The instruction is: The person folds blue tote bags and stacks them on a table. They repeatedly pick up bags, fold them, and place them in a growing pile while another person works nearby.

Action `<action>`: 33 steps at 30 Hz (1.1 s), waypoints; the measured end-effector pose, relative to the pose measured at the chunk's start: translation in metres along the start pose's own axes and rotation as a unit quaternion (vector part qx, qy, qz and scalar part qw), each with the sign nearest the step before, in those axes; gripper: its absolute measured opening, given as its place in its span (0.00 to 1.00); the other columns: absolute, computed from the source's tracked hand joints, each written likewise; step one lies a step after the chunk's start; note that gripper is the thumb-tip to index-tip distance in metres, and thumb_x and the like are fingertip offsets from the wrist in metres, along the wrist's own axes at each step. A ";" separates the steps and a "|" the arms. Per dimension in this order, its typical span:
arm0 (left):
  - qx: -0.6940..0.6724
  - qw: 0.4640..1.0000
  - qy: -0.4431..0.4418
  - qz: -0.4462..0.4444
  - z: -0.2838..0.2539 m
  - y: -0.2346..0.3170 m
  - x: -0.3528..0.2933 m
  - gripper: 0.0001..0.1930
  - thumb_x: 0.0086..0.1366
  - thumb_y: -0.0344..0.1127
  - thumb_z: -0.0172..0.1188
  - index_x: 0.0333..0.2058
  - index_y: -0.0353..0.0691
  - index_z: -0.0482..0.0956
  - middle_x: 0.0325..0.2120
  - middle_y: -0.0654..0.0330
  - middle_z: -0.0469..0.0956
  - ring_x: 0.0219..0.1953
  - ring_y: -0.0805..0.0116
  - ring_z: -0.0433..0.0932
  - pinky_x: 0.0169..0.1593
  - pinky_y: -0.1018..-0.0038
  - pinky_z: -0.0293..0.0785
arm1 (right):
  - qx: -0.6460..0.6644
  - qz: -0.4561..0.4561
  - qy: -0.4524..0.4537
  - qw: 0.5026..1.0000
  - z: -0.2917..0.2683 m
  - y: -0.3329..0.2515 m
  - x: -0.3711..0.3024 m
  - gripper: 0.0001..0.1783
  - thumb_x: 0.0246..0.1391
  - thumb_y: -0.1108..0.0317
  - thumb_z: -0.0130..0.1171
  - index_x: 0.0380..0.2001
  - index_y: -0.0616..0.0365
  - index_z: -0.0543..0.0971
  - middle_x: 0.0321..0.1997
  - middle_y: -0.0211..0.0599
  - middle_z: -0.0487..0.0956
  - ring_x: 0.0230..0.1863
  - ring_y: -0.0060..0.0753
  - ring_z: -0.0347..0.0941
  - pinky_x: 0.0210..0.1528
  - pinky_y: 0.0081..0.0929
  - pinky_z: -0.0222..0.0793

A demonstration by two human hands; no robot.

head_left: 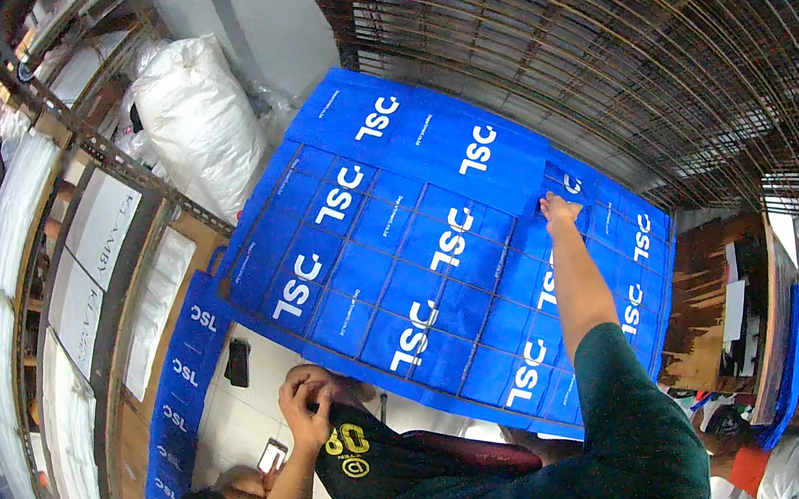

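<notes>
A large blue sheet (pixel 472 341) with white printing and a grid of dark lines spreads across the work surface. Along its far side lies another blue layer (pixel 426 145), its right end near my right hand (pixel 559 209). My right arm is stretched far out; that hand's fingers are extended at the blue material, and I see nothing held in them. Closer to me, my left hand (pixel 304 410) is raised with loosely bent fingers and nothing visible in them. Beyond it, a person in a black shirt (pixel 371 455) sits low beside the sheet.
White stuffed sacks (pixel 199 119) stand at the far left, beside shelving. A metal lattice (pixel 593 32) rises along the far side. At lower left, another person holds a phone (pixel 271 455) near a hanging blue strip (pixel 178 420). A black object (pixel 238 363) lies on the floor.
</notes>
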State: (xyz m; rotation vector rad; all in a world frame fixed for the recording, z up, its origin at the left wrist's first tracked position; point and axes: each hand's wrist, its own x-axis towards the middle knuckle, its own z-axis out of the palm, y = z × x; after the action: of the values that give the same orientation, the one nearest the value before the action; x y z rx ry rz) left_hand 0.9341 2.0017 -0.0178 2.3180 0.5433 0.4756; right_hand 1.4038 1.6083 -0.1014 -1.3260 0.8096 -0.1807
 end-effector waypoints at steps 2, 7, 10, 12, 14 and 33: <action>0.001 1.000 -0.001 -0.001 0.001 -0.002 -0.002 0.12 0.50 0.42 0.59 0.28 0.39 0.77 0.36 0.53 0.71 0.42 0.53 0.66 0.46 0.63 0.61 | 0.034 0.035 -0.020 0.999 -0.001 -0.001 -0.002 0.37 0.42 0.75 0.63 0.46 0.61 0.47 0.31 0.49 0.72 0.24 0.39 0.74 0.23 0.28 0.72; 0.021 0.999 -0.046 -0.007 -0.003 -0.003 -0.002 0.11 0.51 0.39 0.60 0.31 0.39 0.75 0.39 0.51 0.69 0.45 0.53 0.65 0.49 0.62 0.60 | 0.135 0.064 0.074 0.986 -0.012 -0.011 -0.019 0.50 0.41 0.70 0.65 0.57 0.55 0.39 0.31 0.48 0.71 0.19 0.35 0.70 0.18 0.25 0.70; 0.012 0.999 -0.039 0.005 -0.002 -0.006 -0.001 0.11 0.51 0.39 0.60 0.30 0.39 0.76 0.39 0.52 0.69 0.44 0.53 0.65 0.48 0.62 0.60 | 0.100 0.030 0.124 0.987 -0.033 -0.010 -0.040 0.49 0.42 0.70 0.64 0.59 0.52 0.40 0.31 0.46 0.70 0.19 0.33 0.70 0.14 0.24 0.66; 0.002 1.000 -0.024 0.014 0.000 -0.009 -0.004 0.11 0.50 0.39 0.59 0.29 0.39 0.76 0.38 0.52 0.70 0.43 0.53 0.66 0.48 0.63 0.60 | 0.079 -0.009 0.094 0.992 -0.058 -0.013 -0.076 0.46 0.44 0.69 0.63 0.59 0.48 0.44 0.31 0.42 0.71 0.19 0.31 0.69 0.16 0.22 0.64; -0.024 0.999 -0.021 0.034 0.007 -0.013 -0.001 0.11 0.51 0.39 0.59 0.30 0.39 0.76 0.39 0.52 0.69 0.43 0.53 0.66 0.48 0.63 0.60 | 0.074 -0.080 0.070 0.992 -0.106 -0.012 -0.087 0.46 0.44 0.69 0.63 0.60 0.46 0.44 0.30 0.40 0.72 0.20 0.29 0.69 0.18 0.21 0.64; 0.111 0.982 -0.134 0.070 -0.006 0.058 -0.040 0.12 0.56 0.35 0.59 0.35 0.32 0.75 0.32 0.48 0.75 0.36 0.60 0.72 0.43 0.71 0.66 | 0.488 -0.332 0.178 0.788 -0.712 -0.344 -0.165 0.51 0.46 0.43 0.55 0.60 0.58 0.39 0.59 0.65 0.53 0.56 0.60 0.59 0.56 0.47 0.60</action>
State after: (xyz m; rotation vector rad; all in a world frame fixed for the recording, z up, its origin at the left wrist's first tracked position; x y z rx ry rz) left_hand 0.9116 1.9455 0.0194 2.5937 0.3158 0.1674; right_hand 0.9578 1.0443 0.2656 -0.5032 0.3829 -1.2721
